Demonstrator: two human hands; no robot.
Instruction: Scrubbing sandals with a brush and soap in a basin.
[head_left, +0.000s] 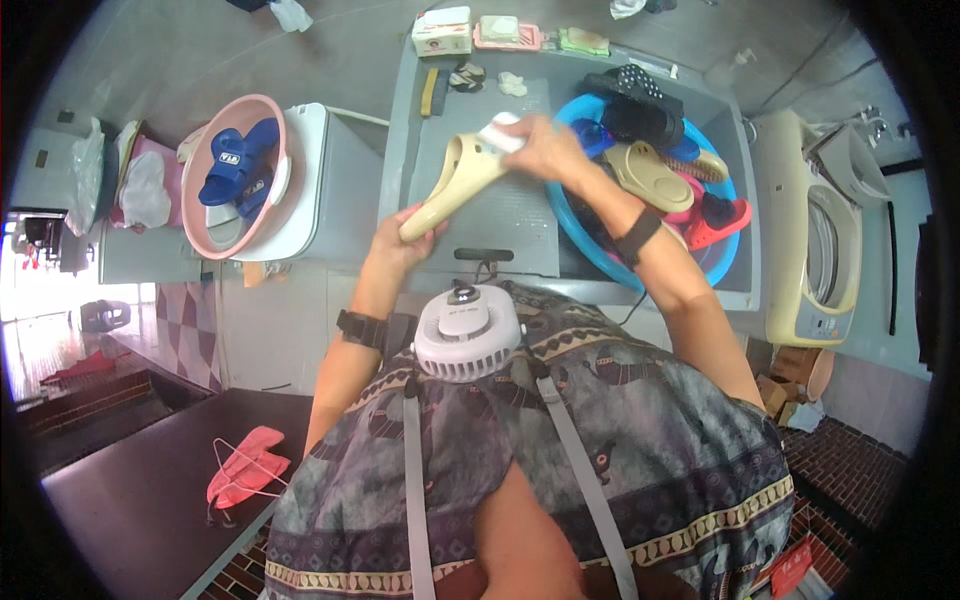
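A beige clog [458, 185] is held over the grey sink [400, 140], tilted with one end up toward the right. My left hand [400, 240] grips its lower end, fingers wrapped around the edge. My right hand [550, 150] is closed on a small white block [505, 130], pressed to the clog's upper end; whether it is soap or a sponge I cannot tell. Just right of that hand stands a blue basin [715, 270] heaped with footwear, among it another beige clog [645, 178], a red clog [725, 222] and black slippers [640, 118].
Along the sink's back lie a wooden-looking brush [433, 92], a white box [442, 35] and a pink soap dish [507, 36]. To the left, a pink basin [270, 115] holds blue slides [235, 165]. A cream washing machine [790, 230] stands right. A white fan [468, 330] hangs at my chest.
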